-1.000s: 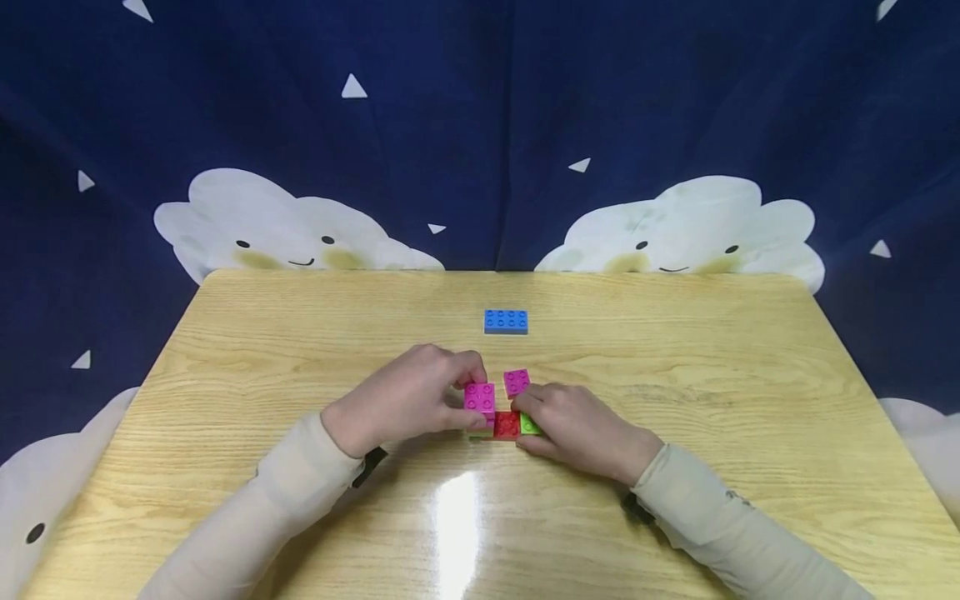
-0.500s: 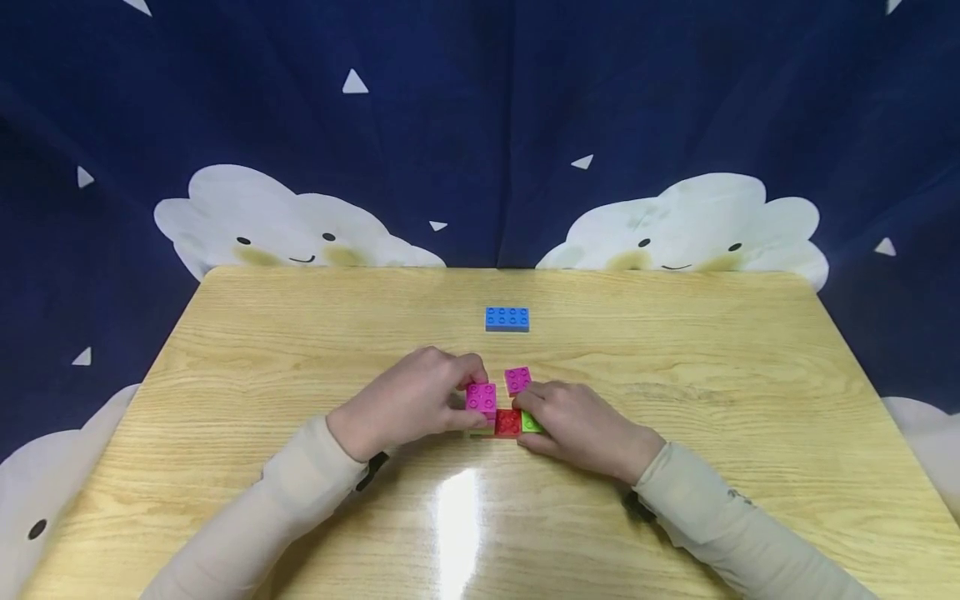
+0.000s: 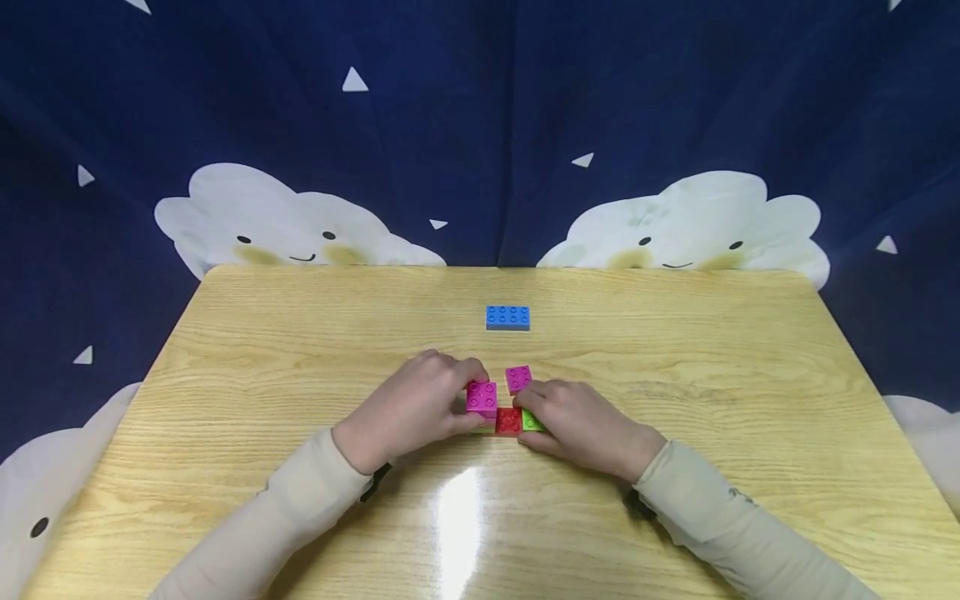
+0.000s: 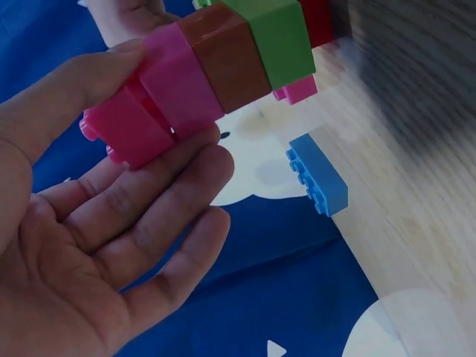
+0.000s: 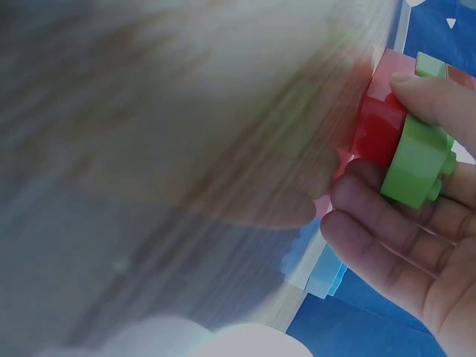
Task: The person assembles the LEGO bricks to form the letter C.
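In the head view my left hand pinches a pink brick at the top of a stack. The left wrist view shows thumb and fingers on that pink brick, with a narrow gap between it and a second pink brick. A brown-orange brick and a green brick come below, down to a red base. My right hand grips a light green brick on the other end of the red brick; the right wrist view has this green brick between thumb and fingers.
A loose pink brick lies just behind the build, close to the right fingers. Farther back is a blue brick with two rows of studs. A dark blue curtain with clouds hangs behind the wooden table.
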Available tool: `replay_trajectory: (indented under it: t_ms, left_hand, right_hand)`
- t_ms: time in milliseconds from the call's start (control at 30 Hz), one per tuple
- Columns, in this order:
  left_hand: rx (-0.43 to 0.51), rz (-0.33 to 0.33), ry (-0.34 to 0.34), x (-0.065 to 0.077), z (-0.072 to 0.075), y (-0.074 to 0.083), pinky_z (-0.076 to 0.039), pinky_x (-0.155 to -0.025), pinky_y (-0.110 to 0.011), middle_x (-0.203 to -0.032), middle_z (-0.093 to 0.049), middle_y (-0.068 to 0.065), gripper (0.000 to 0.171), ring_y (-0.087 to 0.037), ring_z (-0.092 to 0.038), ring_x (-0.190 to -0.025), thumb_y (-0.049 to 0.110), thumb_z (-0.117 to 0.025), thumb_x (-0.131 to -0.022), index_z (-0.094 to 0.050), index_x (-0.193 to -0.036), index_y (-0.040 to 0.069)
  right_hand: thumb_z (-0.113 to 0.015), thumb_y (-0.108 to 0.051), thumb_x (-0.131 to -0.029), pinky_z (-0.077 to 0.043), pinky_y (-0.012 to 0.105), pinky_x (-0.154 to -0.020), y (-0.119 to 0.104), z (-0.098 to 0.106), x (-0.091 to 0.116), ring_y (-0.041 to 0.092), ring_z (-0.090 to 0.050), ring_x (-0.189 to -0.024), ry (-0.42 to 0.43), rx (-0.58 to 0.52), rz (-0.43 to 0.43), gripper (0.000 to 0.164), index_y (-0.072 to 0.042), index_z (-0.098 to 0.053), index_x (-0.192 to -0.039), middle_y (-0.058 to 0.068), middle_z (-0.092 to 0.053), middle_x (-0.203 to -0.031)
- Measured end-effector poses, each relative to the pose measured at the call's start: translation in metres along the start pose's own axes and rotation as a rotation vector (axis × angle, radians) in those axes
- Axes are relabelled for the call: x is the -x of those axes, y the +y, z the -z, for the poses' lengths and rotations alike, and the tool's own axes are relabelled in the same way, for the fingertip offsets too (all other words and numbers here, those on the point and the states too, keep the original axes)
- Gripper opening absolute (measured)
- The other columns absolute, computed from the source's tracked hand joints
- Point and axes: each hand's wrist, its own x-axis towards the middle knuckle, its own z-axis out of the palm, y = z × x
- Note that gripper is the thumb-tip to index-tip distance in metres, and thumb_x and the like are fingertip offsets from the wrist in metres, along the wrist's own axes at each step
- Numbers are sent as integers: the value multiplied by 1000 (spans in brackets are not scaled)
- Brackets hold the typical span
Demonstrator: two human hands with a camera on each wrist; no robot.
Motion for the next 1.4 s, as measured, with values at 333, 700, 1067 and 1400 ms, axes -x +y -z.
replay_trajectory:
  t_ms: [333,700,1067,1400]
  left_hand:
    - [8,-1,4,0,-1,0,-50,-69,-29,-81,-69,-1,38,-11,-51,-68,25,-97,-87,-76,-106,0]
    - [33,6,-14,-1,0,1,-49,-65,-27,-80,-67,-2,35,-11,-51,-68,21,-97,-86,-74,-104,1]
    - [22,4,-22,-2,1,2,-50,-67,-27,-81,-66,0,35,-13,-54,-70,19,-97,-86,-74,-104,0]
    - [5,-19,-17,-2,0,1,-50,-65,-25,-81,-66,0,35,-12,-54,-69,18,-97,-86,-74,-105,-1]
  right_hand:
    - [-82,-25,-100,-58,31,-73,-1,2,0,8,-57,-74,-13,-23,-28,22,-6,-72,-107,-1,-70,-95]
    - [-83,-40,-98,-60,35,-81,0,4,4,14,-69,-91,42,-38,-45,46,-4,-75,-125,4,-76,-114]
    - [-85,-37,-96,-62,41,-85,1,7,4,20,-73,-95,277,-135,12,53,-5,-70,-136,5,-76,-116]
    - [-74,-39,-107,-62,34,-87,-3,8,-5,19,-74,-95,422,-232,221,41,-9,-69,-134,1,-74,-116]
